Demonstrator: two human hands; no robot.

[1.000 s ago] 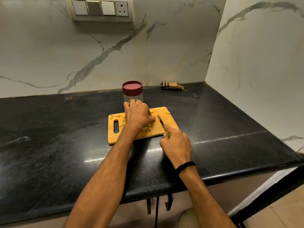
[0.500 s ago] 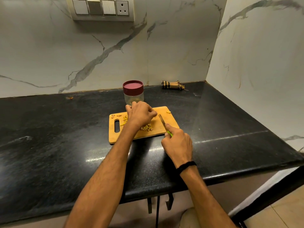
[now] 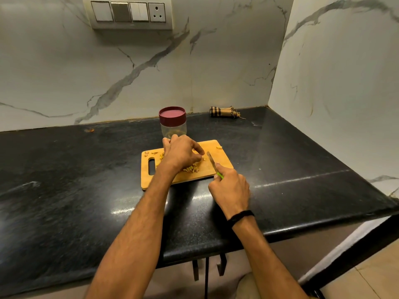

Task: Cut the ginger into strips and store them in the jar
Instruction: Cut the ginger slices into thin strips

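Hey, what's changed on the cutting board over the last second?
The left hand curled its fingers and drew its fingertips to a small ginger piece beside the blade; whether it pinches it is unclear. The right hand holds the knife as before; board, jar and cut strips unmoved.

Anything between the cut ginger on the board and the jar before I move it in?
Yes: the maroon lid is on the jar, closing it. The jar stands just behind the board, where the ginger strips lie. The lid would have to come off first.
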